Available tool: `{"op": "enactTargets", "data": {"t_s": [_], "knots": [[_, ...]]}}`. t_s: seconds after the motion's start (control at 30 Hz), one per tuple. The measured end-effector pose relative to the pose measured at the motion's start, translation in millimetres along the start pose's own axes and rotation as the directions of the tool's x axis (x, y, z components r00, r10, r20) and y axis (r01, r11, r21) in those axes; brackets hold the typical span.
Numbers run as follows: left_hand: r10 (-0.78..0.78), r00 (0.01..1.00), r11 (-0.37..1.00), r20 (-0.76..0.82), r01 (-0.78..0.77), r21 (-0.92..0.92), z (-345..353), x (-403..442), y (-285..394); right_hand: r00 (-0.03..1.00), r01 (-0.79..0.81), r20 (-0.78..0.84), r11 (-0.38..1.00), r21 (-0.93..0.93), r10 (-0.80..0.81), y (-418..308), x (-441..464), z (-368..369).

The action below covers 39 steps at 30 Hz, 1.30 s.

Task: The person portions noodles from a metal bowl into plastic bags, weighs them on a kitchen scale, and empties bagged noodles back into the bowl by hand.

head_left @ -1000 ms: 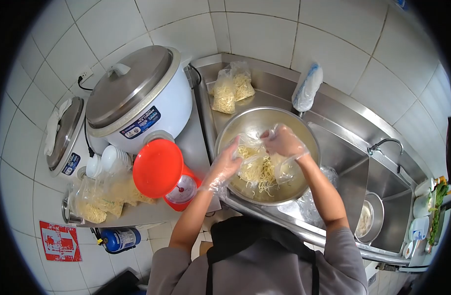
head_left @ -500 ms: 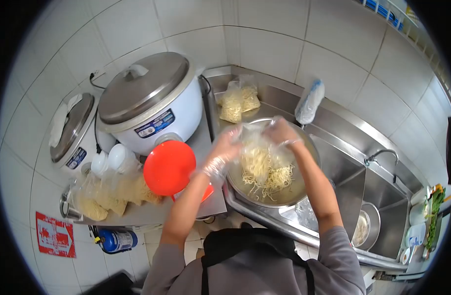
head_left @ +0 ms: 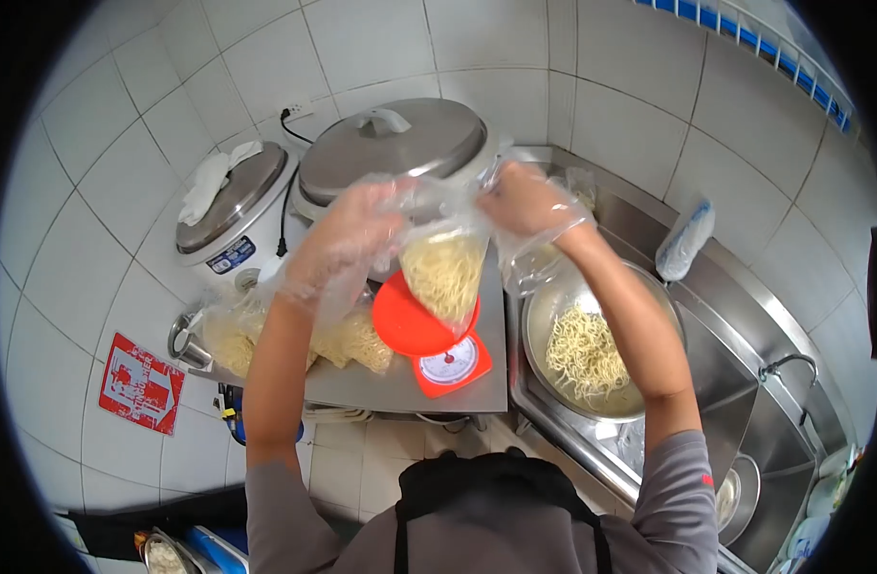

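Observation:
A clear plastic bag of noodles (head_left: 445, 271) hangs upright over the red pan (head_left: 400, 320) of a kitchen scale (head_left: 448, 365); whether it touches the pan is hard to tell. Both hands wear loose clear plastic gloves. My left hand (head_left: 354, 228) is closed on the left side of the bag's top, its fingers slightly blurred. My right hand (head_left: 526, 203) pinches the upper right side of the bag. Below my right forearm, loose noodles (head_left: 584, 356) lie in a wide metal bowl (head_left: 544, 378) at the sink.
Two rice cookers (head_left: 391, 143) stand behind my hands. Several bagged noodle portions (head_left: 357, 342) lie on the counter to the left, near a metal cup (head_left: 188, 342). A faucet (head_left: 790, 368) and sink basins are at right. A plastic-wrapped object (head_left: 685, 241) leans by the wall.
Both hands have moved left from the metal bowl with the bag of noodles, now above the scale pan. Loose noodles stay in the bowl. The view has shifted left.

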<state>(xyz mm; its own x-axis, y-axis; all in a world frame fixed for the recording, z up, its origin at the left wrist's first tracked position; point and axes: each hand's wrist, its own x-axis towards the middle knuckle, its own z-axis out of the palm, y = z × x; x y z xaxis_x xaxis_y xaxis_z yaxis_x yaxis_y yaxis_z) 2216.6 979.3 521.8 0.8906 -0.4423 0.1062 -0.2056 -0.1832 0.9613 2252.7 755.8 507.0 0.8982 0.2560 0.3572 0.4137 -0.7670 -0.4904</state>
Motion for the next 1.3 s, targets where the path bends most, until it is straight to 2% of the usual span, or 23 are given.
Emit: {"op": "enactTargets", "data": {"t_s": [0.07, 0.17, 0.27, 0.37, 0.47, 0.6, 0.67, 0.73, 0.83, 0.93, 1.0, 1.07, 1.1, 1.17, 1.23, 1.3], "knots": [[-0.124, 0.992, 0.981, -0.025, 0.126, 0.145, -9, -10, -5, 0.998, 0.021, 0.057, 0.999, 0.037, -0.023, -2, 6, 22], [-0.178, 0.98, 0.975, -0.085, 0.187, 0.116, -20, -22, -32, 0.991, -0.005, 0.134, 0.998, 0.064, -0.003, -10, 11, 42], [-0.172, 0.979, 0.973, -0.108, 0.186, 0.133, -21, -30, -38, 0.988, 0.009, 0.156, 0.998, 0.055, -0.018, -2, 16, 57], [-0.121, 0.991, 0.988, -0.051, 0.125, 0.091, -26, -35, -42, 0.987, 0.081, 0.136, 0.994, 0.07, -0.09, 9, 19, 61], [-0.166, 0.979, 0.953, -0.115, 0.189, 0.236, -27, -29, -43, 0.99, -0.018, 0.142, 0.978, 0.209, -0.012, 10, 3, 37], [-0.13, 0.987, 0.942, -0.095, 0.153, 0.3, -32, -26, -49, 0.962, -0.22, 0.177, 0.974, 0.057, 0.207, 62, -38, 8], [-0.143, 0.981, 0.917, -0.135, 0.182, 0.355, -29, -25, -47, 0.857, -0.398, 0.259, 0.892, -0.214, 0.444, 147, -74, 32], [-0.157, 0.978, 0.906, -0.139, 0.199, 0.374, -28, -24, -50, 0.632, -0.471, 0.363, 0.711, -0.522, 0.685, 229, -126, 71], [-0.202, 0.966, 0.902, -0.164, 0.249, 0.353, -24, -22, -45, 0.418, -0.575, 0.32, 0.52, -0.632, 0.85, 261, -211, 96], [-0.181, 0.962, 0.874, -0.203, 0.252, 0.415, -17, -21, -36, 0.584, -0.672, 0.259, 0.637, -0.377, 0.77, 292, -250, 112], [-0.135, 0.966, 0.838, -0.218, 0.229, 0.495, -13, -24, -31, 0.585, -0.698, 0.27, 0.645, -0.312, 0.765, 293, -248, 100], [-0.069, 0.969, 0.798, -0.236, 0.196, 0.57, -13, -29, -26, 0.539, -0.744, 0.288, 0.608, -0.277, 0.791, 242, -215, 57], [-0.021, 0.974, 0.823, -0.225, 0.145, 0.549, -18, -33, -28, 0.479, -0.798, 0.292, 0.549, -0.249, 0.828, 217, -200, 34], [0.07, 0.974, 0.865, -0.216, 0.048, 0.5, -25, -39, -32, 0.827, -0.487, 0.056, 0.764, -0.423, 0.559, 226, -201, 21], [0.015, 0.955, 0.87, -0.296, 0.134, 0.474, -18, -41, -24, 0.914, -0.373, 0.007, 0.85, -0.372, 0.405, 221, -193, -5], [-0.006, 0.945, 0.851, -0.327, 0.177, 0.495, -14, -39, -22, 0.923, -0.381, -0.09, 0.867, -0.321, 0.373, 176, -182, -39]]}}
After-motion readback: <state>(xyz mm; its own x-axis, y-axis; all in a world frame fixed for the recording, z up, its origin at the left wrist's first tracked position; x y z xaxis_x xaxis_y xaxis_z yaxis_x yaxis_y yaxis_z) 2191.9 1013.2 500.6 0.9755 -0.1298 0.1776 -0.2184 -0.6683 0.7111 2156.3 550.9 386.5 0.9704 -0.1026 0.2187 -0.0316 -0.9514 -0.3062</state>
